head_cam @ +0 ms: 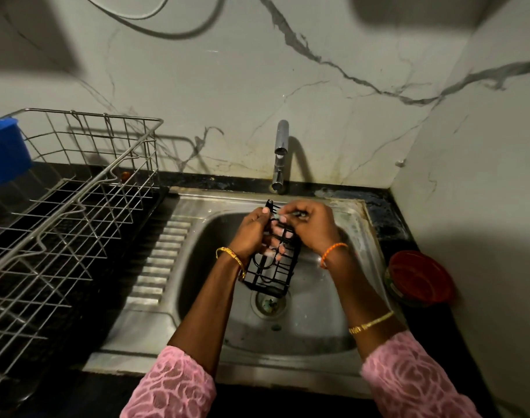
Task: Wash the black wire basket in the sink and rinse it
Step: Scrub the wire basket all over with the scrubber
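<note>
Head view: both hands, left hand [251, 233] and right hand [310, 226], grip the black wire basket [272, 267] over the sink [318, 336], tap [280, 155] at twelve o'clock; wet wires could slip.

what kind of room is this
Most likely a home kitchen's washing-up corner: a steel sink with a tap set into a dark counter, a wire dish rack beside it, and marble-look wall tiles behind.

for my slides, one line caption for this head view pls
Both hands, left hand and right hand, hold a black wire basket over the sink.
</note>
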